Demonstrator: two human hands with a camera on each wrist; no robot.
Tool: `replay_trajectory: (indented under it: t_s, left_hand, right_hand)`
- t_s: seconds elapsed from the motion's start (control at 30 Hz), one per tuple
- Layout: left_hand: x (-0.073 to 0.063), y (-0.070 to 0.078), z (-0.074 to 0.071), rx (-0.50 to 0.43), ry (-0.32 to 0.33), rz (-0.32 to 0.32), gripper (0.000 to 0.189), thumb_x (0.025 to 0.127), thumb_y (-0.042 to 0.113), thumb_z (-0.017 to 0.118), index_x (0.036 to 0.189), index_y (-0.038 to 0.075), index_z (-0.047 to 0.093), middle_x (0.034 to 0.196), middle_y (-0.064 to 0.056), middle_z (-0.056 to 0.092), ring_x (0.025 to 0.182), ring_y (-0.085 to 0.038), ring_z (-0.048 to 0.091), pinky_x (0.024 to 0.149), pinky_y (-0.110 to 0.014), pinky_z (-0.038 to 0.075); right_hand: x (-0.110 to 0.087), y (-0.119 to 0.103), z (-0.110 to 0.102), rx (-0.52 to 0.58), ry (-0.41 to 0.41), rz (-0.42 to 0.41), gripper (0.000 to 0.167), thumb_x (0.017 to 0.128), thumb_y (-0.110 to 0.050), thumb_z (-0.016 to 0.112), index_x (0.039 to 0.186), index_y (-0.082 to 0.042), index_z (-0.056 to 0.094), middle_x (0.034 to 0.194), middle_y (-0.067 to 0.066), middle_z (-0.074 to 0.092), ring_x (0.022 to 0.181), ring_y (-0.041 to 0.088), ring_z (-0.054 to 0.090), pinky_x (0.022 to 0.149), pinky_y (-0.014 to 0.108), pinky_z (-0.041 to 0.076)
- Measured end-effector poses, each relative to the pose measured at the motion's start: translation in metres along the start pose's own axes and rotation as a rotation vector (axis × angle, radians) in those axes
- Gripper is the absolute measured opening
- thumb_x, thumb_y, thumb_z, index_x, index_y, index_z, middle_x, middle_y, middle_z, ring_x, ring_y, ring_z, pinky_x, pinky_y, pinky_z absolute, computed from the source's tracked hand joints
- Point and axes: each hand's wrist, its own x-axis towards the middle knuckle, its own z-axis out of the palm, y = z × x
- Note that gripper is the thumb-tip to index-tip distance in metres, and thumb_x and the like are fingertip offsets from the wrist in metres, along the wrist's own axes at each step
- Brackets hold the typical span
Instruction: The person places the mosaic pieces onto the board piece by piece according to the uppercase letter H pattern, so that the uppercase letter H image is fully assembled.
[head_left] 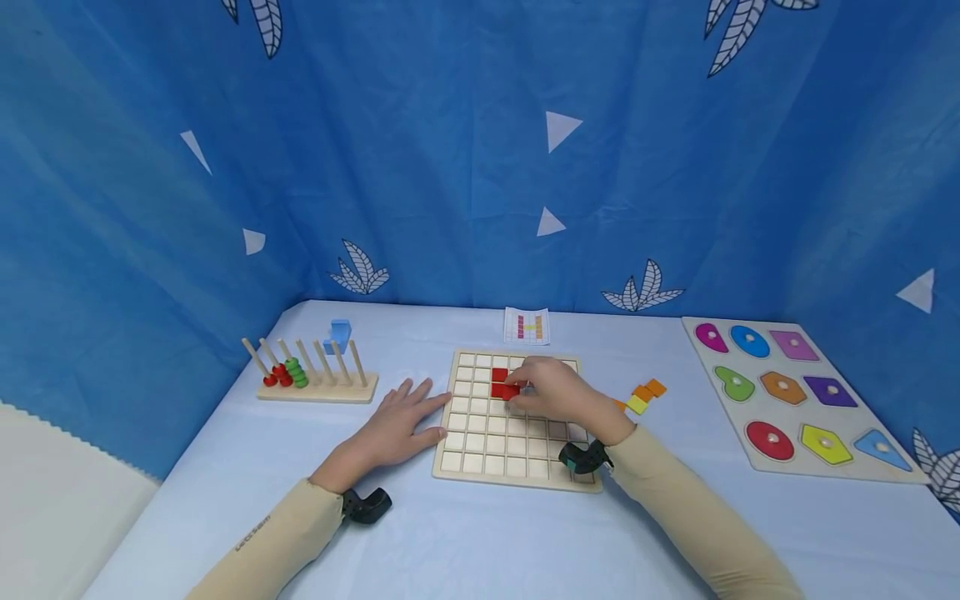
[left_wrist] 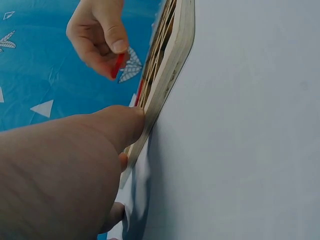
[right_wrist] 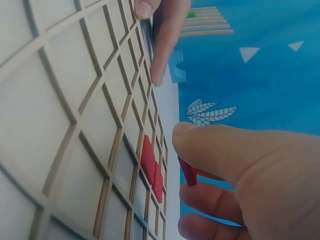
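My right hand (head_left: pixel 553 390) pinches a red square tile (right_wrist: pixel 188 171) between thumb and fingers, just above the wooden grid board (head_left: pixel 474 442). Two red tiles (right_wrist: pixel 152 167) lie in neighbouring cells of the board, as the right wrist view shows. With its fingers spread, my left hand (head_left: pixel 402 422) rests at the board's left edge. In the left wrist view the left thumb (left_wrist: pixel 127 125) touches the board's side, and the held red tile shows beyond it in the right hand's fingertips.
A pattern card (head_left: pixel 527 327) lies behind the board. Loose orange tiles (head_left: pixel 656 387) and a yellow tile (head_left: pixel 637 405) lie to its right. Farther right is a shape puzzle board (head_left: pixel 757 340); at the left stand a peg rack with beads (head_left: pixel 318 392) and a blue piece (head_left: pixel 340 333).
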Motion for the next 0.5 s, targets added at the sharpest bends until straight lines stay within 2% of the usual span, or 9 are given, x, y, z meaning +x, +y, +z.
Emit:
replay_trajectory:
  t_s: [0.5]
  left_hand:
    - [0.0, 0.0, -0.001, -0.014, -0.005, 0.005, 0.058, 0.101, 0.04, 0.06, 0.154, 0.017, 0.048, 0.166, -0.023, 0.029, 0.155, -0.053, 0.016, 0.122, -0.071, 0.014]
  right_hand:
    - [0.005, -0.006, 0.013, 0.031, 0.004, -0.038, 0.028, 0.088, -0.025, 0.081, 0.111, -0.01, 0.079, 0.093, 0.0, 0.072, 0.08, 0.017, 0.061, 0.07, 0.023, 0.048]
